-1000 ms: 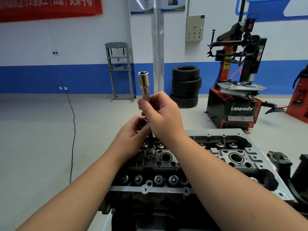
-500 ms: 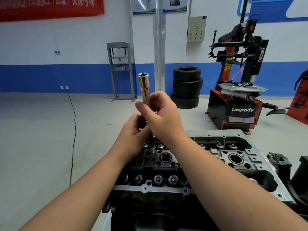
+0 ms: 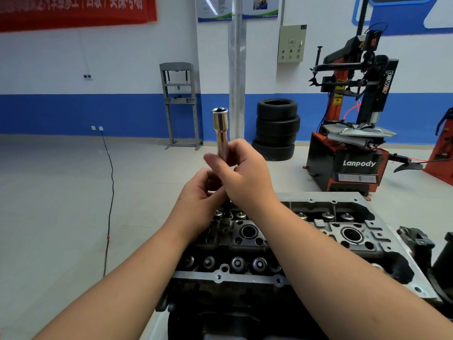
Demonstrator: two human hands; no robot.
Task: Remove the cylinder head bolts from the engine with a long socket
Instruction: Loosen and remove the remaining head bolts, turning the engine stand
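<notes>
My right hand (image 3: 245, 177) grips the long socket (image 3: 221, 133) upright above the cylinder head (image 3: 318, 231); my left hand (image 3: 199, 192) pinches something small beneath, hidden.

Ahead of me: "Lanpody" in white on the black base of the tyre changer (image 3: 353, 153); "power" runs vertically down its upright column. Red banner (image 3: 73, 11) characters cropped, not readable.

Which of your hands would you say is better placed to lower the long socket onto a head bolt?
Probably the right hand: it grips the long socket mid-shaft, upright above the cylinder head. The left hand only holds its lower end.
</notes>
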